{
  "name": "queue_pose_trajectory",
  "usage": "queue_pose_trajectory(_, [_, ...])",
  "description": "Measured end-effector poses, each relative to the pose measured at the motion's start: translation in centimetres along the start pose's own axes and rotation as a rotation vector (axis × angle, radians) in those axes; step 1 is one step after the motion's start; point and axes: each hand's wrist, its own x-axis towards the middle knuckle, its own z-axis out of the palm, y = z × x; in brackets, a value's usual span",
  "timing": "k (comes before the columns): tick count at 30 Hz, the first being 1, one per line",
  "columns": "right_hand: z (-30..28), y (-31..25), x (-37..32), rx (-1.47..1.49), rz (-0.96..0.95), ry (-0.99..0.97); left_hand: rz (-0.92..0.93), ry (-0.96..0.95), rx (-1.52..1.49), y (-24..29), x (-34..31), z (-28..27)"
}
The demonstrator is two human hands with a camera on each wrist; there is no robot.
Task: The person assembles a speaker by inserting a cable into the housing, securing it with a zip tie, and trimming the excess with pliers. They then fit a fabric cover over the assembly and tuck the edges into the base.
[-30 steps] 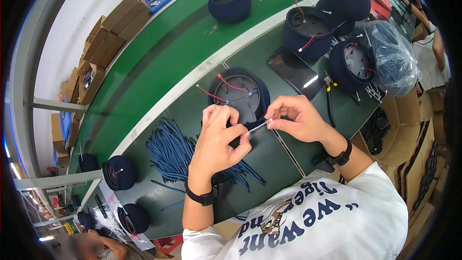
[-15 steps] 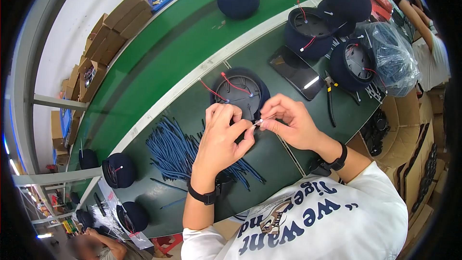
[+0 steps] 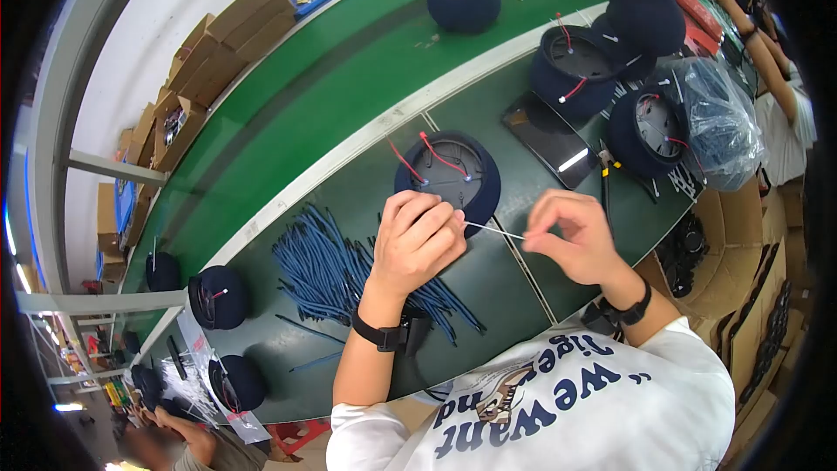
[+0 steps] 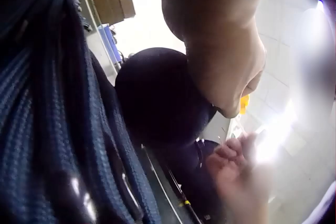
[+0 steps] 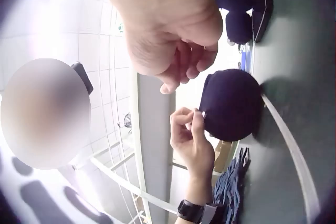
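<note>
The left hand [image 3: 418, 243] and right hand [image 3: 571, 237] pinch opposite ends of a thin, straight white strip [image 3: 495, 230]. At the strip's eleven o'clock, a round shell [image 3: 445, 177] of navy fabric and moulded grey plastic rests on the smooth green bench [image 3: 493, 301]; textured blue cords [image 3: 316, 264] lie heaped toward nine.

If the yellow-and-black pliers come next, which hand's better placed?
Right, probably: the right hand is nearer the pliers; the left hand is farther off. Both seem to hold the white strip.
</note>
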Motion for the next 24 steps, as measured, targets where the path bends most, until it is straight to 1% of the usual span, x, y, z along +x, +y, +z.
queue_pose_trajectory(3, [-2.4,0.1,-0.5,0.027,0.075,-0.131,-0.131,-0.063,-0.045,0.2,0.5,-1.7])
queue_pose_trajectory(4, [-2.9,1.1,-0.3,0.087,0.018,-0.148,-0.185,-0.045,-0.060,-0.5,0.5,-2.3])
queue_pose_trajectory(5, [-3.0,2.4,-0.1,0.288,0.058,-0.106,-0.343,-0.083,-0.099,-1.1,0.1,-3.3])
queue_pose_trajectory(7, [-3.1,2.9,1.6,0.363,0.249,0.039,-0.645,-0.170,-0.215,-2.8,-0.1,-4.8])
queue_pose_trajectory(8, [-2.6,2.9,2.4,0.197,0.267,0.048,-0.734,-0.349,-0.218,-4.0,-1.3,-5.0])
queue_pose_trajectory(9, [-2.4,3.2,3.1,0.027,0.209,-0.088,-0.743,-0.350,-0.344,-4.3,-1.2,-4.5])
queue_pose_trajectory(11, [-0.8,3.0,4.3,-0.265,0.064,-0.260,-0.772,-0.350,-0.601,-4.1,-0.9,-2.9])
queue_pose_trajectory(12, [-0.1,2.9,4.9,-0.319,0.040,-0.265,-0.745,-0.377,-0.689,-4.3,-0.9,-1.9])
queue_pose_trajectory(14, [1.3,2.8,5.8,-0.427,-0.004,-0.279,-0.672,-0.273,-0.716,-4.5,-1.4,-0.1])
queue_pose_trajectory(15, [1.6,2.7,6.2,-0.413,0.021,-0.293,-0.634,-0.223,-0.729,-4.6,-1.6,0.5])
queue_pose_trajectory(16, [1.8,2.5,6.6,-0.400,0.044,-0.307,-0.565,-0.215,-0.663,-4.8,-1.6,0.6])
queue_pose_trajectory(17, [1.8,2.6,6.8,-0.385,0.071,-0.320,-0.551,-0.182,-0.668,-4.8,-1.7,0.8])
queue_pose_trajectory(18, [1.8,2.9,6.8,-0.371,0.017,-0.299,-0.537,-0.149,-0.673,-4.8,-1.8,1.1])
queue_pose_trajectory(20, [1.4,3.2,7.2,-0.425,-0.034,-0.316,-0.540,-0.072,-0.666,-4.3,-1.8,1.2])
queue_pose_trajectory(21, [1.2,3.4,7.4,-0.449,-0.059,-0.327,-0.497,-0.088,-0.624,-4.4,-2.0,1.2])
queue_pose_trajectory(22, [1.0,3.8,7.2,-0.556,-0.105,-0.343,-0.453,-0.104,-0.579,-4.6,-2.2,1.1])
queue_pose_trajectory(23, [1.0,3.9,7.4,-0.576,-0.124,-0.345,-0.410,-0.120,-0.533,-4.8,-2.3,1.1])
queue_pose_trajectory(24, [1.0,3.9,7.3,-0.592,-0.139,-0.346,-0.441,-0.091,-0.572,-4.8,-2.4,1.3])
